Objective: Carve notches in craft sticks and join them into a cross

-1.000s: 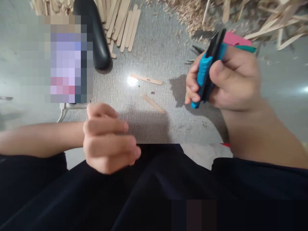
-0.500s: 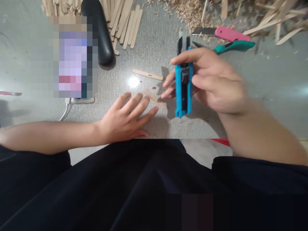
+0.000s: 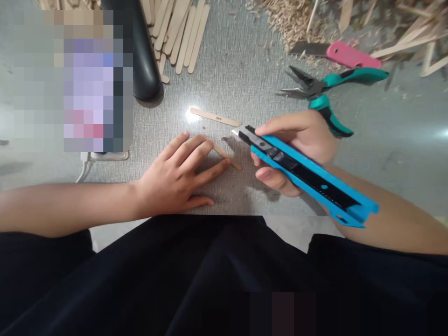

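Note:
In my right hand (image 3: pixel 297 149) is a blue utility knife (image 3: pixel 308 179), its short blade pointing up and left. The blade tip is close to the right end of a wooden craft stick (image 3: pixel 206 114) that has a small slot in its middle. My left hand (image 3: pixel 178 172) lies palm down with its fingers spread. Under its fingertips is a second craft stick (image 3: pixel 234 161), partly hidden by the fingers.
Green-handled pliers (image 3: pixel 317 88) lie open beyond my right hand, near a pink-handled blade (image 3: pixel 353 54). Wood shavings (image 3: pixel 280 18) and split sticks fill the back right. Craft sticks (image 3: pixel 182 37), a black case (image 3: pixel 145 65) and a blurred-out device (image 3: pixel 89 88) with a white cable stand left.
My right hand has turned the knife from upright to slanting, its blade now low beside the slotted stick. The pliers have come into fuller view. My left hand stays on the second stick.

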Available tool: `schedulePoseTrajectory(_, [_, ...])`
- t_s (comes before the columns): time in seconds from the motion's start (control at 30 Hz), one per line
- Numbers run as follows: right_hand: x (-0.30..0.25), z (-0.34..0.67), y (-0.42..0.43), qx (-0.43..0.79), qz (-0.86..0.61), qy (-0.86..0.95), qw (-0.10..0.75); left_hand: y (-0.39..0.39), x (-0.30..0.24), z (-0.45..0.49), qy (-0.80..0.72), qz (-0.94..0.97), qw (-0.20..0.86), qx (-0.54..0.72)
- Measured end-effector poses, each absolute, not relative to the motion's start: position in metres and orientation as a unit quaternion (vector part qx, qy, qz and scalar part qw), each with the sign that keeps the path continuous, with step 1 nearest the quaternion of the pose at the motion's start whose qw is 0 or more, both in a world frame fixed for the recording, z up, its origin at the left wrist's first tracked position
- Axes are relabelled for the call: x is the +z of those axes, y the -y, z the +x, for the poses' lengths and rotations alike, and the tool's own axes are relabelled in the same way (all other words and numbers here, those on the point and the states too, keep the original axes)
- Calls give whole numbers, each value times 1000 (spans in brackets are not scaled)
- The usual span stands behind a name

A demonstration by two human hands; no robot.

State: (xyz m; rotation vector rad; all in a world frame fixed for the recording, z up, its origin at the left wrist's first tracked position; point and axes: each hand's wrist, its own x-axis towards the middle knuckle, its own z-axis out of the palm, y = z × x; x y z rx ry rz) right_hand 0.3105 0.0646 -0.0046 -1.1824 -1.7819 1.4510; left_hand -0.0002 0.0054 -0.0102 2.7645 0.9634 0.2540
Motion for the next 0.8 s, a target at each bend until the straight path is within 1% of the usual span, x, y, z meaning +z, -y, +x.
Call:
schedulePoseTrajectory(0.1, [-1,309,-65,430,-369,749,345,-7,-10,-1,-325,936,93,97])
schedulePoseTrajectory(0.23, [4,307,-70,371,-285,825,317,-8,-8,-2,-339,930,108,96])
schedulePoseTrajectory(0.33, [4,305,-66,340,-297,836,312,-9,-7,-2,-346,925,122,97])
schedulePoseTrajectory(0.53, [6,302,-54,387,-425,767,286,-10,-6,-1,-354,919,155,83])
schedulePoseTrajectory(0.6, [5,302,-53,390,-428,761,292,-10,-5,0,-355,920,153,71])
schedulePoseTrajectory(0.67, [2,304,-53,384,-401,775,301,-10,-5,1,-358,921,144,62])
schedulePoseTrajectory(0.8, [0,305,-55,376,-390,793,279,-9,-6,1,-356,924,122,67])
